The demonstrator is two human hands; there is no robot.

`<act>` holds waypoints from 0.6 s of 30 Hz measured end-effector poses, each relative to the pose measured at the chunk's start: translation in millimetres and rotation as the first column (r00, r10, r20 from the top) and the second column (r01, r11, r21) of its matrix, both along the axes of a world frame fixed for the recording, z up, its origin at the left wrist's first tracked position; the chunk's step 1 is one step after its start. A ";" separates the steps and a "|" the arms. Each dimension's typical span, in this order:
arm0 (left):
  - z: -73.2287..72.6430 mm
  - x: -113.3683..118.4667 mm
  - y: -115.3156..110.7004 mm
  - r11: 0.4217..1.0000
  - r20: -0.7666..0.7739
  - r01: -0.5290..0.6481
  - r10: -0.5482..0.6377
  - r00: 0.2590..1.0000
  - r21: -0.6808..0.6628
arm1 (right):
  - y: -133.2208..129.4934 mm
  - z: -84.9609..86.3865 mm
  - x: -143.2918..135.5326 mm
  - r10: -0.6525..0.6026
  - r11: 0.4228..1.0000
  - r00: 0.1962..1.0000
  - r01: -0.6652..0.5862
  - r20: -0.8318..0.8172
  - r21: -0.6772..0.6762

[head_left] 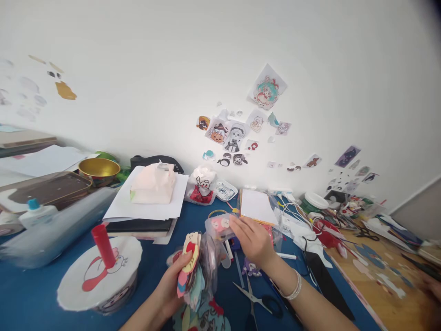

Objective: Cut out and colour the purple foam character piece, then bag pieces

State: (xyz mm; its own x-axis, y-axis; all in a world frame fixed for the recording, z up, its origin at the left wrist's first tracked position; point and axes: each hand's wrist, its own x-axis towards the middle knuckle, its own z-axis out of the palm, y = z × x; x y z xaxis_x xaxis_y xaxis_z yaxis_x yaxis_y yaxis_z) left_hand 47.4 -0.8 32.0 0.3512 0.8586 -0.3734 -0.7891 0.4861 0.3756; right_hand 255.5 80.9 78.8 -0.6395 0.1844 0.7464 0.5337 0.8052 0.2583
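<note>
My left hand is closed round a thick bundle of colourful cartoon cutouts, some in clear plastic, low in the middle of the head view. Just up and to the right, my right hand pinches a clear plastic piece with a pink cartoon print. This piece is close to the bundle's upper right side. More cutouts lie below my left hand. A pair of scissors rests on the blue table beneath my right forearm.
A round white-topped tub with a red tube on it stands at the left. Behind are papers with a plastic bag, a gold bowl and a white-lidded tub. Cables and a wooden surface are at the right.
</note>
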 end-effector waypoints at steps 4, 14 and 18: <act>11.2 7.0 -1.4 0.999 -0.100 0.026 -0.022 0.995 0.036 | -8.9 12.6 -0.6 -0.187 0.887 0.881 -0.039 -0.435 -0.460; 7.4 8.0 4.5 0.993 -0.078 -0.117 0.114 0.990 -0.024 | -54.4 2.6 -15.0 -0.513 0.545 0.720 -0.147 -0.468 -0.825; 11.6 11.4 0.1 0.985 -0.133 -0.119 0.102 0.986 -0.123 | -71.3 -13.7 -30.7 -0.492 0.696 0.792 0.109 -0.361 -0.710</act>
